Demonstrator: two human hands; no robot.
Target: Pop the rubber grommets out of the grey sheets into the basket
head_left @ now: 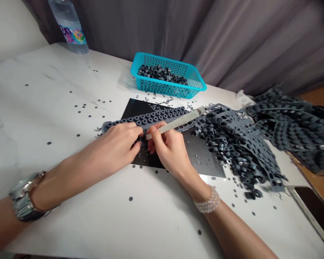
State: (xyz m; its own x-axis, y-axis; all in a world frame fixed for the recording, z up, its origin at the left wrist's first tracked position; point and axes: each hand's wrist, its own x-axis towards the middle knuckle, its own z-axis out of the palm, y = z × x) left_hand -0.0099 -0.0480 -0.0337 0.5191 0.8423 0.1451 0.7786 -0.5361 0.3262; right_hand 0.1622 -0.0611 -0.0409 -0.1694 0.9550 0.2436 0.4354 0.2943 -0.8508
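A dark grey rubber strip (151, 117) with rows of ring-shaped parts lies across a black mat (207, 163). My left hand (124, 142) is closed on the strip's near edge, its thumb and fingers pinched together. Held like a pen in my right hand (169, 145) is a pale flat stick-like tool (179, 121), its tip down beside my left fingertips. The exact spot under the tip is hidden by my fingers. Loose black rings (229, 153) and punched-out grey sheets (240, 126) are heaped to the right of my hands.
Behind the mat stands a turquoise basket (164, 88) holding black rings. A water bottle (72, 32) is at the back left. More dark sheets (294, 126) pile up at the right, above a phone (315, 212). Small dark discs are scattered over the white table (97, 219).
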